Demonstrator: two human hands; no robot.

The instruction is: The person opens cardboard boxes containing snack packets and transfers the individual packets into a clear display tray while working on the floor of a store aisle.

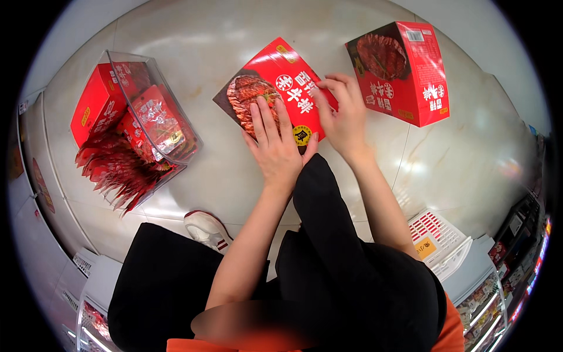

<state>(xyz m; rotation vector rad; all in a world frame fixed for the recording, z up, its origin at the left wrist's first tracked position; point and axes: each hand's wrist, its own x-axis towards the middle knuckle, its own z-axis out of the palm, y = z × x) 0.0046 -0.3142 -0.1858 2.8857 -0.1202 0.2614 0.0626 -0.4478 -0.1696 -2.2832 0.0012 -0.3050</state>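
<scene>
A red carton (299, 64) printed with a picture of grilled meat lies on the pale tiled floor in front of me, turned at an angle. My left hand (275, 138) rests flat on its top face, fingers spread over the picture. At the carton's right edge is my right hand (345, 117), with its thumb and bent fingers closed on that edge. The palm and part of the edge are hidden behind the fingers. A second carton (431, 70) of the same design stands apart, just right of my right hand.
A clear plastic bin (190, 132) at the left holds another red carton (97, 102) and several red packets (120, 164). A white shoe (205, 229) is on the floor near my left forearm. A white slotted basket (448, 234) stands at the lower right, beside shelves of packaged goods.
</scene>
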